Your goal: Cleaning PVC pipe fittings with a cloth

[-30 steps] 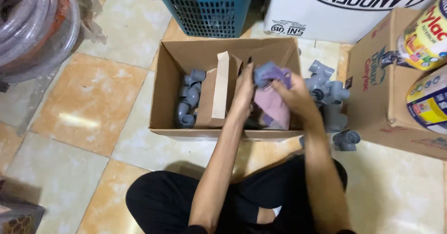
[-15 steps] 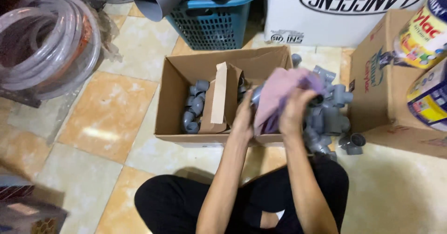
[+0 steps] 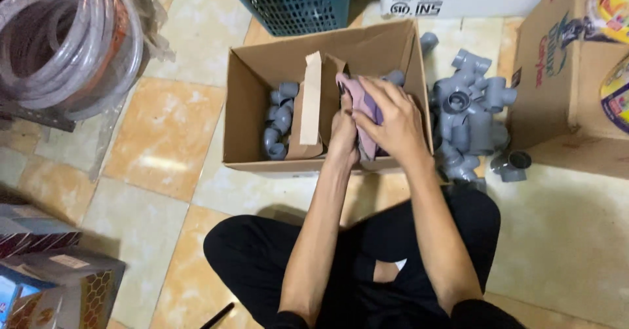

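Observation:
An open cardboard box [image 3: 246, 116] stands on the tiled floor in front of my crossed legs. A cardboard divider [image 3: 310, 109] splits it. Grey pipe elbows [image 3: 278, 122] lie in its left compartment. Both my hands are over the right compartment, holding a pinkish-purple cloth [image 3: 362, 103]. My left hand [image 3: 343, 129] grips the cloth from the left and below. My right hand [image 3: 392, 120] lies over it from the right, fingers curled on the fabric. What lies under the cloth is hidden.
A pile of grey pipe fittings [image 3: 468, 122] lies on the floor right of the box. A larger printed carton [image 3: 557, 73] stands at the right, a blue basket [image 3: 295, 1] behind, coiled hose [image 3: 69, 44] at upper left, small boxes [image 3: 46, 283] at lower left.
The cloth was lifted above the box's right side half a second ago; now both hands have brought it down into the right compartment. The camera view shifted.

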